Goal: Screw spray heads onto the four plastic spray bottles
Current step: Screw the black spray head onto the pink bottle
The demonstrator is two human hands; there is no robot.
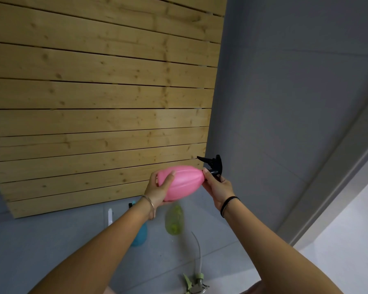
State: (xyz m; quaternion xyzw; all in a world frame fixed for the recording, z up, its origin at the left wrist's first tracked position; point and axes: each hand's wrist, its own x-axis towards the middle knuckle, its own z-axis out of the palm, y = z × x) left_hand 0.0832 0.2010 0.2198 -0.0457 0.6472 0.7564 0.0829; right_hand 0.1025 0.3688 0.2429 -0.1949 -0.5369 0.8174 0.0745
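A pink ribbed spray bottle (pixel 183 181) lies sideways in the air, its base held by my left hand (pixel 159 187). A black spray head (pixel 212 166) sits at the bottle's neck on the right, gripped at its collar by my right hand (pixel 217 187). On the grey floor below lie a yellow-green bottle (pixel 174 219) without a head and a blue bottle (pixel 139 234), mostly hidden behind my left forearm. A green spray head (pixel 194 282) with a long pale tube rests near the bottom edge.
A panel of light wooden slats (pixel 94 102) leans or lies across the upper left. A white object (pixel 110 216) stands at its lower edge. A grey wall and door frame (pixel 327 187) run down the right side, with pale flooring beyond.
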